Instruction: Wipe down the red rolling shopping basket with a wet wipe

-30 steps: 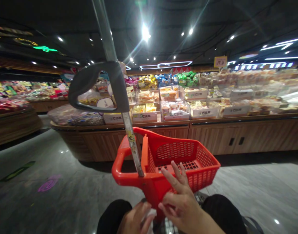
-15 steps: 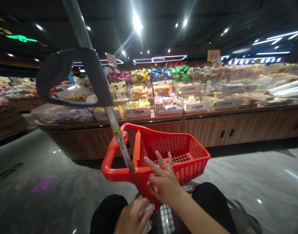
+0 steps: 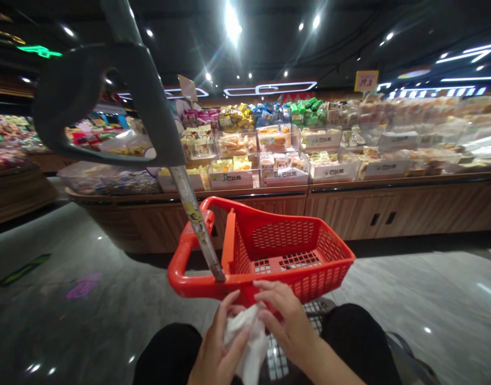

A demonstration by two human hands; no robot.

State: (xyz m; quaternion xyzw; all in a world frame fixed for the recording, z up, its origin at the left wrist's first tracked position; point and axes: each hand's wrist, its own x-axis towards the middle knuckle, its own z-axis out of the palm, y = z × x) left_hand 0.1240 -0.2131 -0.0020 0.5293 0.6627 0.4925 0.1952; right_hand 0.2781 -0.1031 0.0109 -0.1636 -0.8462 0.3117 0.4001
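Low in front of me, my left hand (image 3: 218, 342) is closed around a thin, crumpled white sheet (image 3: 251, 353), a tissue or a plastic bag; I cannot tell which. Its lower end hangs down between my hands. At the sheet's upper right edge, the thumb and fingers of my right hand (image 3: 288, 318) are curled and pinch it. Just beyond both hands stands a red plastic shopping basket trolley (image 3: 269, 277), with slotted sides and nothing visible inside. A metal pole with a grey loop handle (image 3: 165, 123) rises from its left end.
A wooden display counter (image 3: 337, 211) with bins of packaged snacks (image 3: 233, 166) runs across behind the basket. A yellow-edged price sign (image 3: 366, 81) stands above it. My black-clad knees (image 3: 360, 342) flank my hands. Grey tiled floor (image 3: 89, 315) lies to the left.
My right hand has come down from in front of the basket, its spread fingers now at the white sheet. More of the sheet shows in my left hand. The view has shifted slightly.
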